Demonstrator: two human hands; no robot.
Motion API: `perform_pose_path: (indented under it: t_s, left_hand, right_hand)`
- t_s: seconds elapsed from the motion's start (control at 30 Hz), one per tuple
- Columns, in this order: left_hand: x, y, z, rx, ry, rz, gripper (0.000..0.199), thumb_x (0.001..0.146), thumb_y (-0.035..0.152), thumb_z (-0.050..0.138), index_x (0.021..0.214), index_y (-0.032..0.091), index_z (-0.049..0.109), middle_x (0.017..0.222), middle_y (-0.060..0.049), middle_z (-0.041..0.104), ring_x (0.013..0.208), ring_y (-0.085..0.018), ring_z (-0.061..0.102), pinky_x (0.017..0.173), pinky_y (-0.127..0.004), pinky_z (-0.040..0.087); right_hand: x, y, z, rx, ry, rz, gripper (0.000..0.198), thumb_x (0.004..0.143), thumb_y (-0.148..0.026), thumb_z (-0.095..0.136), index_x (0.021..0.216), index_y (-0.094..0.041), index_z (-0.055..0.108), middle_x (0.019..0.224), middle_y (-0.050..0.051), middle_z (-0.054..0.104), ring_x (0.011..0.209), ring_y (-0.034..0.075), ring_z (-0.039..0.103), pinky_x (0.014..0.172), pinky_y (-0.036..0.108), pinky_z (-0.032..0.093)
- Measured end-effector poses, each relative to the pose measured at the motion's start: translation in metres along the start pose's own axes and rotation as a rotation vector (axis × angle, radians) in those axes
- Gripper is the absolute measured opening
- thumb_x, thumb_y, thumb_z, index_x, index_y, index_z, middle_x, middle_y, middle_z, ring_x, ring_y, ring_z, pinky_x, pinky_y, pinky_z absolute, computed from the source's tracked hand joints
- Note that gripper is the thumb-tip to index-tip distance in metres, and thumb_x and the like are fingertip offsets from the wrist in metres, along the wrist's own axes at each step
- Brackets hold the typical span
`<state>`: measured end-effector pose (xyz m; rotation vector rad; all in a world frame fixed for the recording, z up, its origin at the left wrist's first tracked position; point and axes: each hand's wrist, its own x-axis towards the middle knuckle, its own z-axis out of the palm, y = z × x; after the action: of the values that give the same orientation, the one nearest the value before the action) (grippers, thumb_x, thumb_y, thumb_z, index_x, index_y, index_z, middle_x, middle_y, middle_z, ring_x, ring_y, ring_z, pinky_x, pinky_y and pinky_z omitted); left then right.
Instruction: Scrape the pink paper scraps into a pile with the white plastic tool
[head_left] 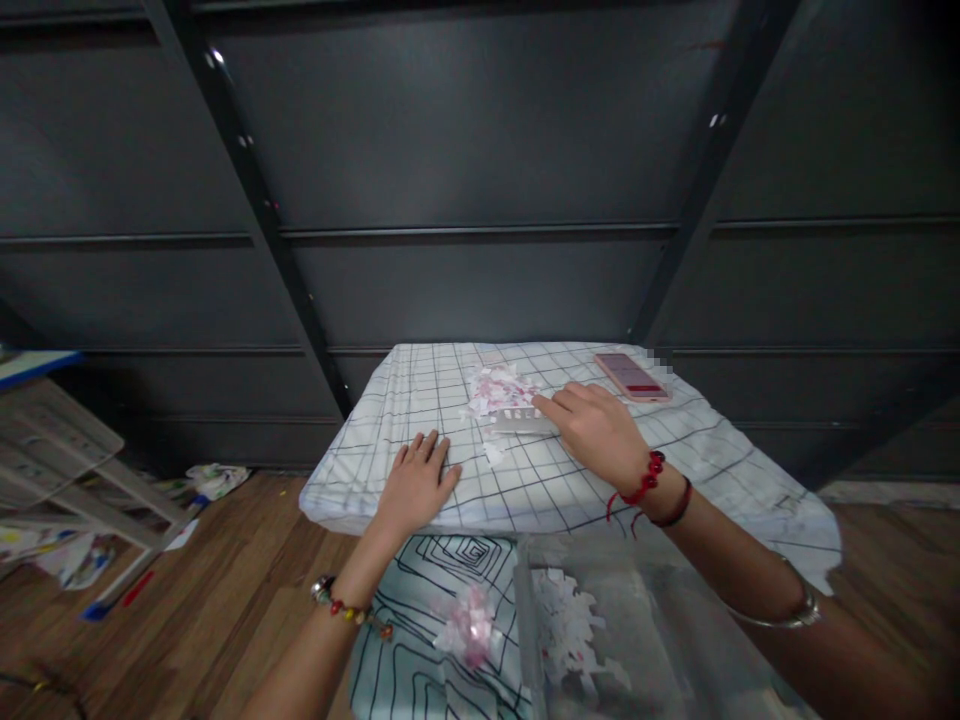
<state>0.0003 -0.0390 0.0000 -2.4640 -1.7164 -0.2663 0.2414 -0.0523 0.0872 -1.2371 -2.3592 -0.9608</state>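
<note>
As right hand [600, 435] grips pale strip [517, 423], left hand [420, 483] spread flat, bin [641, 620] holding paper scraps [564, 618]

It looks like a home here, a lived-in room: wood-grain floor [251, 560] out to both sides, a white checked cloth [375, 450] spread up front, and a pink-edged phone [634, 377] lying right there on it! Closer in comes household fabric [420, 580], black squiggles on pale teal, beside a see-through plastic bin [660, 635]. Over left, a worn pale stand [67, 450] with loose clutter [82, 560] about its foot, while the tall dark panels [465, 140] behind, ribbed and studded, look more like a workshop's wall.
</note>
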Motion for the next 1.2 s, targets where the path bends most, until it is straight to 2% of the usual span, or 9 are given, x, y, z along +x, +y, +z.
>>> perform_pose_path:
  t_s: [0.2, 0.43, 0.77, 0.97, 1.2]
  left_hand:
    - [0.001, -0.001, 0.002, 0.011, 0.0, -0.002, 0.049, 0.092, 0.042, 0.034, 0.13, 0.013, 0.042, 0.137, -0.012, 0.037, 0.127, -0.029, 0.03, 0.102, -0.043, 0.026]
    - [0.001, 0.0, -0.001, 0.001, -0.018, -0.004, 0.05, 0.092, 0.042, 0.034, 0.131, 0.012, 0.041, 0.138, -0.012, 0.036, 0.128, -0.029, 0.028, 0.102, -0.044, 0.026]
    - [0.001, -0.001, -0.001, 0.016, -0.012, 0.004, 0.049, 0.092, 0.041, 0.035, 0.13, 0.012, 0.042, 0.138, -0.012, 0.037, 0.127, -0.029, 0.03, 0.102, -0.043, 0.026]
    - [0.0, -0.001, 0.001, 0.018, -0.01, 0.004, 0.049, 0.092, 0.042, 0.034, 0.131, 0.012, 0.042, 0.138, -0.012, 0.037, 0.127, -0.029, 0.03, 0.102, -0.043, 0.026]
    - [0.0, 0.0, 0.001, 0.005, -0.005, -0.001, 0.048, 0.092, 0.041, 0.036, 0.13, 0.013, 0.042, 0.138, -0.012, 0.037, 0.127, -0.029, 0.03, 0.102, -0.044, 0.026]
  right_hand:
    - [0.002, -0.003, 0.002, 0.029, -0.064, 0.003, 0.028, 0.074, 0.0, 0.042, 0.088, -0.014, 0.062, 0.07, 0.005, 0.06, 0.072, 0.017, 0.048, 0.063, 0.029, 0.028]
    - [-0.014, 0.006, -0.006, 0.019, -0.012, 0.012, 0.033, 0.069, 0.0, 0.045, 0.094, -0.014, 0.062, 0.069, 0.005, 0.059, 0.072, 0.018, 0.048, 0.064, 0.03, 0.03]
    - [-0.009, -0.003, -0.004, 0.097, 0.001, 0.036, 0.033, 0.071, -0.001, 0.043, 0.096, -0.015, 0.061, 0.07, 0.004, 0.06, 0.072, 0.017, 0.048, 0.065, 0.028, 0.031]
    - [0.004, -0.008, 0.005, 0.084, -0.052, 0.046, 0.028, 0.073, -0.001, 0.042, 0.087, -0.015, 0.061, 0.069, 0.004, 0.059, 0.072, 0.017, 0.048, 0.063, 0.028, 0.03]
    - [-0.006, -0.001, -0.002, 0.107, -0.001, 0.022, 0.029, 0.072, -0.002, 0.044, 0.092, -0.015, 0.061, 0.071, 0.004, 0.06, 0.072, 0.016, 0.048, 0.064, 0.027, 0.032]
